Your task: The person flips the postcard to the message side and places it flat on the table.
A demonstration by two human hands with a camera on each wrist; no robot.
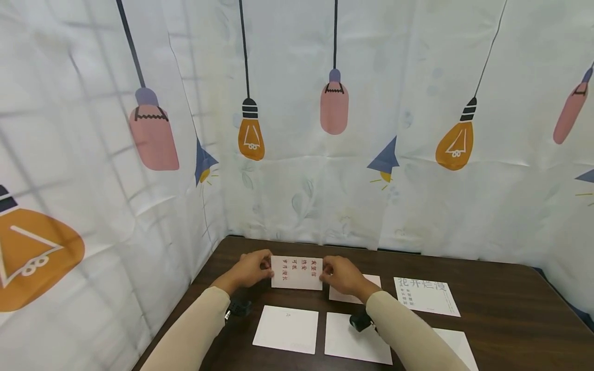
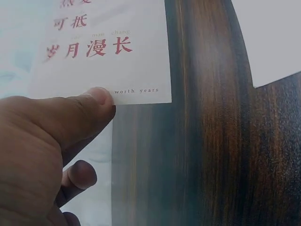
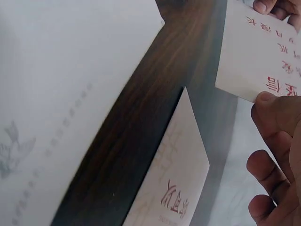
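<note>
Both hands hold up a pale pink card (image 1: 297,281) with red Chinese characters, above the far part of the dark wooden table. The left hand (image 1: 252,268) pinches its left edge; in the left wrist view the thumb (image 2: 99,96) lies over the card near the small words "worth years". At the opposite edge, the right hand (image 1: 344,276) pinches the card between thumb and fingers. In the right wrist view, the thumb (image 3: 265,98) rests on the card's corner (image 3: 237,70). Beneath the right hand lies another pinkish card (image 1: 341,296), partly covered by it.
On the dark table (image 1: 510,309), a card with grey lettering (image 1: 431,304) lies to the right. Nearer are a white card (image 1: 285,332), a second white card (image 1: 345,345) and a third (image 1: 457,345), partly behind the right sleeve. A patterned curtain (image 1: 287,206) hangs behind.
</note>
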